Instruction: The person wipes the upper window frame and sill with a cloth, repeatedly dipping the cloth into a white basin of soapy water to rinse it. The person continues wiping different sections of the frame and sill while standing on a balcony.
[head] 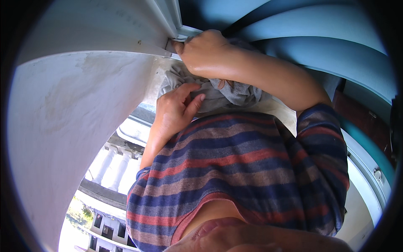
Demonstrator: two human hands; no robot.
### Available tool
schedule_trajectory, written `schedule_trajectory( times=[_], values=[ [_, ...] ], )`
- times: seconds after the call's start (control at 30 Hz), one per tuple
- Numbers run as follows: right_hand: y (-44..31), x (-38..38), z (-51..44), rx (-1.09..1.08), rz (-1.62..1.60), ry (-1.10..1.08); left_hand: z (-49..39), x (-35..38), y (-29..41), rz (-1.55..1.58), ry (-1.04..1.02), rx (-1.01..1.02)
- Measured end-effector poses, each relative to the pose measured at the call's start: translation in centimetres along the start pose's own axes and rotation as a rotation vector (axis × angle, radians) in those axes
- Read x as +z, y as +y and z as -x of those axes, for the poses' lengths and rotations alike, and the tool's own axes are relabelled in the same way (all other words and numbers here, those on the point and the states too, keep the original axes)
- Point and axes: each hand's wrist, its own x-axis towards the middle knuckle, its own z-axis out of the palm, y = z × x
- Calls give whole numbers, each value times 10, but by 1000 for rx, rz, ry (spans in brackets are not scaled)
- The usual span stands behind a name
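Observation:
My right hand (204, 50) reaches across to the lower corner of a white door or window frame (173, 19). Its fingers are curled, and a scrap of pale cloth (179, 40) shows at the fingertips, pressed to the corner. Most of that cloth is hidden by the hand. Lower and to the left, my left hand (176, 104) hangs with thumb and fingers apart and nothing in it. Just beyond its fingertips is bunched grey fabric (214, 97) with a brown cord, in front of my striped shirt (233, 157); it looks like my clothing.
A stained white wall (72, 91) curves down the left, close to my left arm. Blue slatted panels (318, 22) fill the upper right. Behind me at lower left is a balustrade (115, 167) with daylight beyond. Another white frame (371, 167) runs along the right.

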Motion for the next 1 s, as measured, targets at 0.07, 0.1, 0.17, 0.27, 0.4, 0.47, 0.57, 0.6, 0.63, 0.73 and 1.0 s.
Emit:
schedule_trajectory(
  times=[0.07, 0.1, 0.17, 0.27, 0.4, 0.47, 0.57, 0.6, 0.63, 0.73, 1.0],
  values=[
    [-1, -4, -5, -19, 1, -86, -1, 1, 1, 5, 10, 22],
    [-2, -7, -6, -20, -2, -108, -2, 1, 2, 2, 6, 24],
    [-3, -13, -2, -22, 30, -135, -2, 1, 2, -11, -3, 26],
    [0, -18, 19, 57, -37, -233, -1, 2, 1, -17, -6, 36],
    [6, -13, 63, 129, -12, -286, 2, 2, -5, -2, 0, 36],
    [6, -8, 66, 132, -1, -239, 2, 4, -7, 23, -4, 31],
    [-3, -1, 42, 132, 75, -172, 2, 5, -7, 15, 5, 37],
    [-5, 0, 28, 137, 98, -196, 2, 5, -6, 5, 15, 45],
    [-7, 1, 15, 110, 99, -139, 2, 5, -5, -5, 19, 48],
    [-11, 1, -13, 68, 48, -120, 2, 4, -2, -30, 24, 37],
    [-6, -3, 2, -46, 147, -111, 1, 6, 2, -33, 28, 5]
  ],
)
